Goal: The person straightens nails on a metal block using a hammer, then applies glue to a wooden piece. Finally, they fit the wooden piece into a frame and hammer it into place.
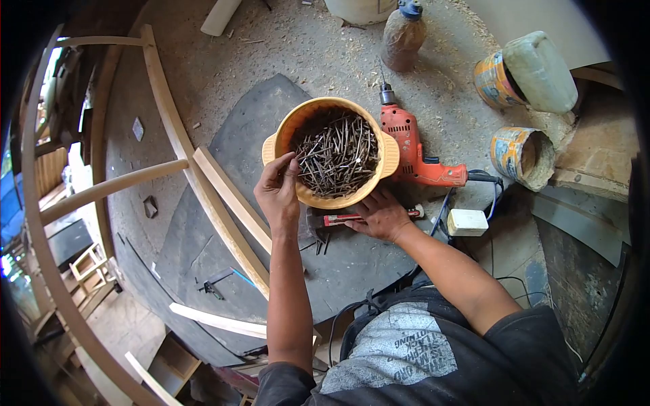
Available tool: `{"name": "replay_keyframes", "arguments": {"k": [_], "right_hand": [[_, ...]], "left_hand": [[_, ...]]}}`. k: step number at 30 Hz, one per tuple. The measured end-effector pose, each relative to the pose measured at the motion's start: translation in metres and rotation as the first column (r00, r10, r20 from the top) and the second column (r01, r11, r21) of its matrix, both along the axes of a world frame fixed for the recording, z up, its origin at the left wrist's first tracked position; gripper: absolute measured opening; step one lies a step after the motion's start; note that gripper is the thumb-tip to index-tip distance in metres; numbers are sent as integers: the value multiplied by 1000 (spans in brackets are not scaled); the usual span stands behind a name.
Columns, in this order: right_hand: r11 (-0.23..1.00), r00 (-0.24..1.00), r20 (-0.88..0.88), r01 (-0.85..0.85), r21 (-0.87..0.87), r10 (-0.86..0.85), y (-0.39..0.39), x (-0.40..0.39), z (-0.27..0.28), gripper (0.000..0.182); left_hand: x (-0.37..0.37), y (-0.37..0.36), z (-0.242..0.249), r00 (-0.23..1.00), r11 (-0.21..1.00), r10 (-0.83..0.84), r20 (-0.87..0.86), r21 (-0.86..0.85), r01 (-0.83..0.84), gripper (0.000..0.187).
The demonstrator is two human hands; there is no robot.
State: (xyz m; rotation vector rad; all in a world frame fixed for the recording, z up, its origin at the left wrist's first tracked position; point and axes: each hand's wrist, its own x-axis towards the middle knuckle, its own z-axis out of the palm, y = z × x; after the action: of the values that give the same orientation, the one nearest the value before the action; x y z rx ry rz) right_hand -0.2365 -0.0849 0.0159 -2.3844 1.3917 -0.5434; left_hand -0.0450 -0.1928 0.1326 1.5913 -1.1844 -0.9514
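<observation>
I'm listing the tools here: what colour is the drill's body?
The drill's body is orange-red, seen best in the head view.

Is a grey floor [271, 51], strewn with wood chips [325, 71]. Carries a dark sheet [254, 125], red drill [404, 139] and bottle [403, 42].

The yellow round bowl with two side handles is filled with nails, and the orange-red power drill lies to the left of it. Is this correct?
Not quite: the side is wrong. The head view shows the orange-red power drill lying to the right of the yellow round bowl. The bowl is indeed filled with nails.
</observation>
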Motion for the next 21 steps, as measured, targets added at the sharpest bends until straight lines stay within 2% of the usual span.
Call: {"name": "replay_keyframes", "arguments": {"k": [1,2,4,8,10,11,12,13,14,15,17,18,20,21], "right_hand": [[1000,1000,-12,-6,16,6,0,0,1,60],[1000,1000,-12,-10,15,10,-1,-1,1,60],[1000,1000,-14,-10,27,11,-1,-1,2,60],[999,1000,-28,-7,51,8,0,0,2,60],[998,1000,-22,-9,56,10,0,0,3,58],[998,1000,-23,-7,57,9,0,0,3,58],[999,1000,-20,-6,35,7,0,0,3,56],[1000,1000,-17,-7,14,7,0,0,2,55],[1000,1000,-16,-7,16,7,-1,0,3,55],[1000,1000,3,0,-7,0,0,0,3,53],[999,1000,19,12,-31,-11,0,0,3,51],[1000,1000,16,4,-22,-4,0,0,3,50],[1000,1000,11,1,-15,-1,-1,-1,4,49],[998,1000,22,15,-53,-14,-2,-1,4,48]], "left_hand": [[-3,1,4,989,997,55,-134,62,-47,16],[-4,2,7,989,997,59,-134,61,-51,16],[-5,4,12,963,996,87,-254,6,-88,13],[4,3,12,980,998,59,-189,11,-58,9],[9,0,16,993,971,-70,-93,222,89,13],[7,-2,18,993,971,-71,-94,222,91,13],[3,-6,19,948,976,-190,256,149,156,16],[-2,-11,20,775,966,-253,579,103,239,18],[-12,-19,16,763,967,-180,621,-29,252,16],[-22,-27,11,762,967,-183,621,-26,253,16],[-40,-42,1,578,928,-137,805,-100,358,17],[-49,-47,-4,579,927,-138,804,-101,361,17],[-61,-52,-14,354,943,-245,903,138,301,19],[-62,-54,-18,354,942,-246,902,137,306,19]]}}
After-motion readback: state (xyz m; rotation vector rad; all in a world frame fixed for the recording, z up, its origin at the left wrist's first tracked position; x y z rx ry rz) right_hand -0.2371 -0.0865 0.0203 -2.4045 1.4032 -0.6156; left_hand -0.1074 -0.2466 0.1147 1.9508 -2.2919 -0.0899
